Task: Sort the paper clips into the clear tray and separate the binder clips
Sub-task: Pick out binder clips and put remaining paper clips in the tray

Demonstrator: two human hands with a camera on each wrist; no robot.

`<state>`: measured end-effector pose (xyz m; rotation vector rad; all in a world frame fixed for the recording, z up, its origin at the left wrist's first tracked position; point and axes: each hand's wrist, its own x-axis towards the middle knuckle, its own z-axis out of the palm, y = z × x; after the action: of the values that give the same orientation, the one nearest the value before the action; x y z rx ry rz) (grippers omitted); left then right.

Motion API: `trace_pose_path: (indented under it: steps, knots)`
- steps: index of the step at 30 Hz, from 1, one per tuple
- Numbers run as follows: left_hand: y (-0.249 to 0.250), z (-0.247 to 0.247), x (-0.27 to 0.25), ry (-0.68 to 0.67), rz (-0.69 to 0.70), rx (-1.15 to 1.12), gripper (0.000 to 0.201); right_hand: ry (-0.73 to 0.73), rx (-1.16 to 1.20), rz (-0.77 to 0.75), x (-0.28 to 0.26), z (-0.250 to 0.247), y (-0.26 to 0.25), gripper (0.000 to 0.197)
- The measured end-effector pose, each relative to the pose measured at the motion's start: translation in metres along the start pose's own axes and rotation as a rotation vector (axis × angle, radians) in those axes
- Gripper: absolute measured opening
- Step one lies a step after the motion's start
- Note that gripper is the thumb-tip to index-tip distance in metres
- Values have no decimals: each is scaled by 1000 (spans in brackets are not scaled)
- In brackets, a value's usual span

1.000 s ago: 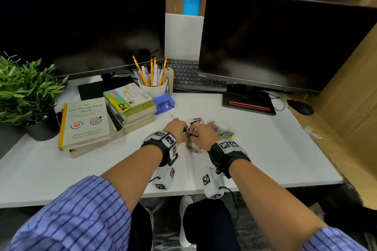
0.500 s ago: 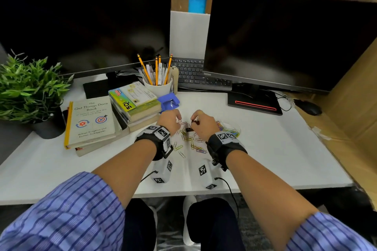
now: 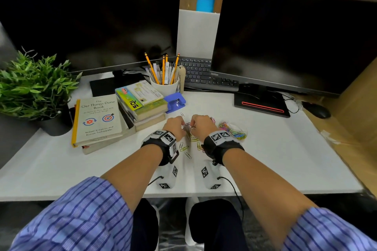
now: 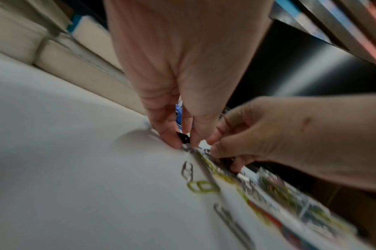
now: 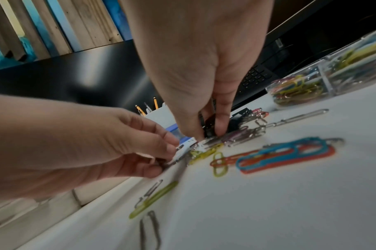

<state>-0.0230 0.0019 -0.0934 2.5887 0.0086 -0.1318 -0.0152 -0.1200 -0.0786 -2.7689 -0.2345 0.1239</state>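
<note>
Right hand [image 5: 195, 71] is pinching a small black binder clip [image 5: 210, 126] between thumb and fingertips, down at the desk surface among the loose clips. Left hand [image 4: 178, 67] is pinching another black binder clip [image 4: 184, 137] the same way, fingertips touching the desk. The two hands are sitting close together, nearly touching, over the middle of the pile.

Loose paper clips [image 5: 285, 154] are lying scattered on the white desk [image 3: 285, 159] around and just below both hands: blue, orange, yellow-green and bare metal ones, some overlapping. More clips are bunching right under the right fingertips, tangled with metal handles; can't tell how many binder clips are in there.

Clear tray [image 5: 324, 84] is sitting on the desk just to the right of the right hand, already holding a heap of coloured paper clips in divided compartments.

Further out: blue hole punch [image 3: 175, 102] just beyond the hands, pencil cup [image 3: 166, 85], stack of books [image 3: 102, 120] to the left, potted plant [image 3: 34, 91], two dark monitors [image 3: 295, 43] with a keyboard [image 3: 202, 71] between them.
</note>
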Motion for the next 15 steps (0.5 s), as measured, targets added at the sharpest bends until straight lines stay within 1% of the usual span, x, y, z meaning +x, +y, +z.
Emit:
trace_pose_path:
  steps: [3, 6, 8, 9, 12, 15]
  knots:
    - [-10, -9, 1, 11, -35, -31, 38, 20, 96, 45, 2, -6, -2, 19]
    - [-25, -20, 0, 80, -54, 2, 35, 103, 313, 57, 5, -5, -13, 18]
    - [-34, -28, -2, 123, -66, 42, 34, 91, 454, 46, 4, 1, -28, 21]
    - [-38, -31, -3, 133, -75, 67, 34, 64, 484, 39, 3, 6, -36, 21]
    - [-47, -38, -8, 128, -108, 129, 31, 0, 470, 17, 4, 23, -54, 20]
    - [-49, -39, -10, 131, -101, 177, 32, -8, 438, -2, 5, 30, -61, 20]
